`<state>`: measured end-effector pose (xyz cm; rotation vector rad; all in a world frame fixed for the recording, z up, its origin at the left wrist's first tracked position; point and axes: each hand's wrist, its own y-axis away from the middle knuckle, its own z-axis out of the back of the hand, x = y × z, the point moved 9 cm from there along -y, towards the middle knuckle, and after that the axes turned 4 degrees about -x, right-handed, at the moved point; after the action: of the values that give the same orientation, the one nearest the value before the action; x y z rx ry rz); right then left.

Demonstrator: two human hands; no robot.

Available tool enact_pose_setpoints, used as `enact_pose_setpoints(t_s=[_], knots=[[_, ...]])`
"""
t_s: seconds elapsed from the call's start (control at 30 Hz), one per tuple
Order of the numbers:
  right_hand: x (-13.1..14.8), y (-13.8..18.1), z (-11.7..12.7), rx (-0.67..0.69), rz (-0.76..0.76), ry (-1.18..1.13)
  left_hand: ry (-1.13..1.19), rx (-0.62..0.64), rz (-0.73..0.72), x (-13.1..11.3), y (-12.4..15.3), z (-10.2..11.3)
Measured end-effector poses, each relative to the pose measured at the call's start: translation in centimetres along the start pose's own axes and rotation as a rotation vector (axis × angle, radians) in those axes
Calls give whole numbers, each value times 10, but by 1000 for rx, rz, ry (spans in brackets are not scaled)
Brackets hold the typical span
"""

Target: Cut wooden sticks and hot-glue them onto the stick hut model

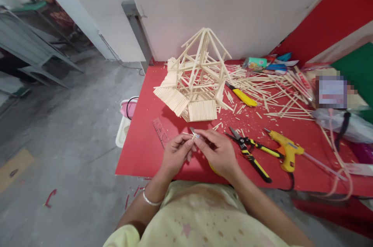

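At the front edge of the red table, my left hand (177,152) is closed, pinching a thin wooden stick (188,134) between thumb and fingers. Close against it, my right hand (218,152) is wrapped round a craft knife, whose blade (192,131) shows at the fingertips beside the stick. Some yellow of its handle (215,169) peeks out below the palm; the rest is hidden. Just beyond both hands stands a model house frame (201,64) of glued sticks, with slatted stick panels (203,110) around its base. A clear ruler (160,132) lies left of my left hand.
To the right lie yellow-black cutting shears (247,150), a yellow glue gun (287,150) with its cord, and a second yellow craft knife (244,97). Loose sticks (274,91) and offcuts cover the back right. A plastic bag (358,126) is farther right; a wall stands behind.
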<state>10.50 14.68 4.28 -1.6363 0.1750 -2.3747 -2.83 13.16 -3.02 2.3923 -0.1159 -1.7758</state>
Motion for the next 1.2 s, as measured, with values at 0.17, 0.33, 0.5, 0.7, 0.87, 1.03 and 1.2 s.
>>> enact_pose_setpoints(t_s=[0.17, 0.33, 0.5, 0.7, 0.87, 1.03, 1.2], knots=[[-8, -15, 2, -22, -56, -142, 4, 32, 45, -4, -2, -7], [1, -27, 4, -35, -18, -67, -4, 27, 86, -12, -8, -8], [13, -23, 3, -81, 132, 106, 119, -111, 134, -16, -18, 5], [34, -9, -1, -135, 421, 401, 178, -216, 148, -16, -24, 15], [34, -6, -11, -105, 549, 560, 154, -244, 145, -18, -27, 16], [45, -4, -11, -180, 645, 609, 119, -198, 104, -29, -27, 10], [49, -2, -8, -270, 690, 571, 111, -190, 35, -36, -32, 6]])
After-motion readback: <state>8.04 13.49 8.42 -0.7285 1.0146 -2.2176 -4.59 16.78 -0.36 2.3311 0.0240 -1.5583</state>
